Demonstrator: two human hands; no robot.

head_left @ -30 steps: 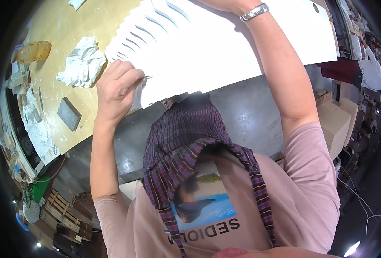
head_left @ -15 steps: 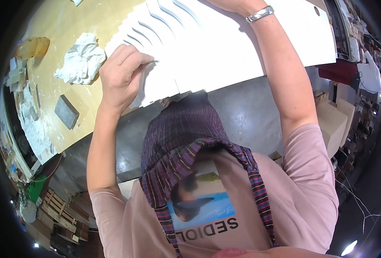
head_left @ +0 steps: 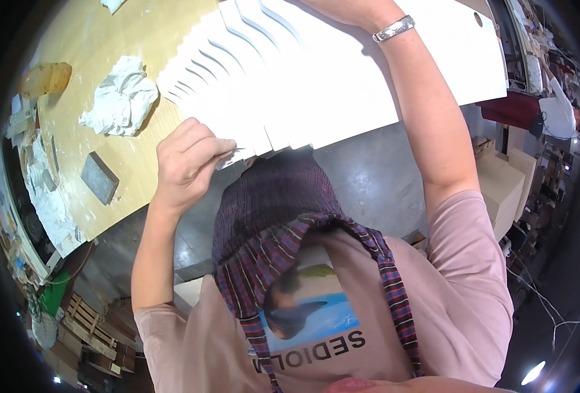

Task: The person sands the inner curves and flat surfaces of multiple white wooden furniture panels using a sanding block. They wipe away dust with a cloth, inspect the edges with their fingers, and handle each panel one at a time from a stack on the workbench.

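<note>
White sheets [head_left: 349,78] lie fanned in overlapping steps across the table, their left ends curled up in a row of ridges. Over their near left edge is my left hand [head_left: 188,157], thumb and fingers pinched together. A small thin dark tip pokes out of the pinch, too little to name. At the top edge my right hand [head_left: 352,9] rests on or just over the sheets, a silvery bracelet [head_left: 393,29] round its wrist. Its fingers are cut off by the frame, so their pose is hidden.
On the wooden table [head_left: 67,154] at left lie a crumpled white cloth [head_left: 121,98], a dark grey block [head_left: 99,177] and a yellowish lump [head_left: 45,79]. Cardboard boxes [head_left: 501,183] stand on the floor at right. Another person [head_left: 557,112] is at the far right.
My left hand has come down the sheets toward me, to their near left edge, still pinched. The right hand stays at the top edge, almost in place.
</note>
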